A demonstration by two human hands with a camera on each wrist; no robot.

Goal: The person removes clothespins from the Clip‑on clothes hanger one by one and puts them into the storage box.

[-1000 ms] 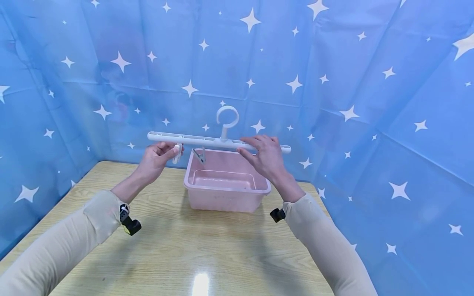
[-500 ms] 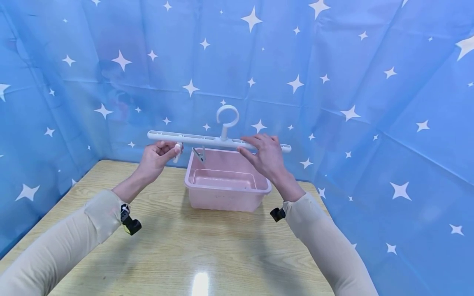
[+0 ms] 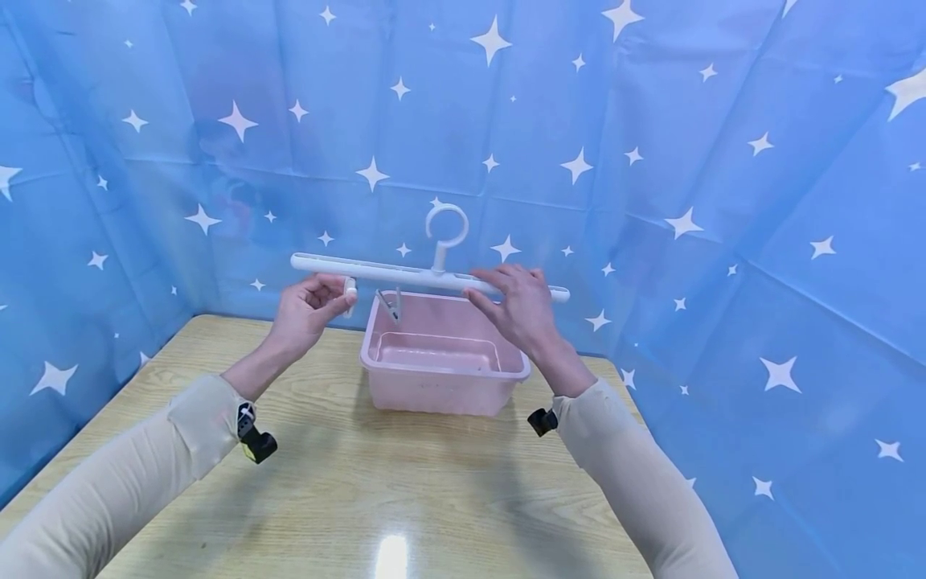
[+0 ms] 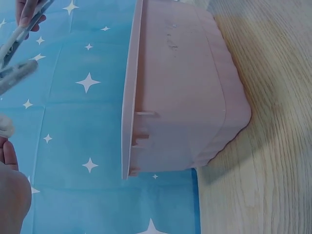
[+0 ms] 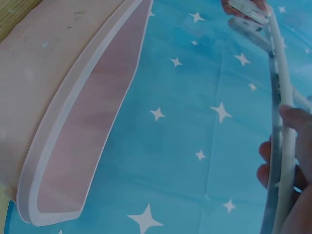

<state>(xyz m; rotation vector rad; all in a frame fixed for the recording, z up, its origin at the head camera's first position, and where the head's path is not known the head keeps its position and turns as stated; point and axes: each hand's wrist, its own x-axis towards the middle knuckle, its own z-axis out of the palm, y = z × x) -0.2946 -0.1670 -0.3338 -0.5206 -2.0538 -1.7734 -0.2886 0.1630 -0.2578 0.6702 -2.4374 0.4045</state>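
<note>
A white clip hanger (image 3: 405, 276) is held up level above the back of the pink tub, its round hook pointing up. In the head view my right hand (image 3: 517, 310) grips the bar right of the hook; the right wrist view shows the thumb (image 5: 295, 117) on one side and fingertips (image 5: 263, 163) on the other. My left hand (image 3: 304, 310) pinches a white clip (image 3: 350, 289) under the bar's left part, between thumb and fingers. A second clip (image 3: 391, 305), greyish white, hangs beside it, nearer the hook. The left wrist view shows this hand only partly.
The pink tub (image 3: 441, 396) stands on the wood-grain table (image 3: 325, 482) below the hanger. A blue curtain (image 3: 651, 161) with white stars closes in the back and both sides. Black wrist cameras (image 3: 258, 442) sit at the sleeve cuffs.
The hanger bar has rolled slightly, so the slots along its top show less. Its left end and the pinched clip have shifted a little right. The right hand has barely moved.
</note>
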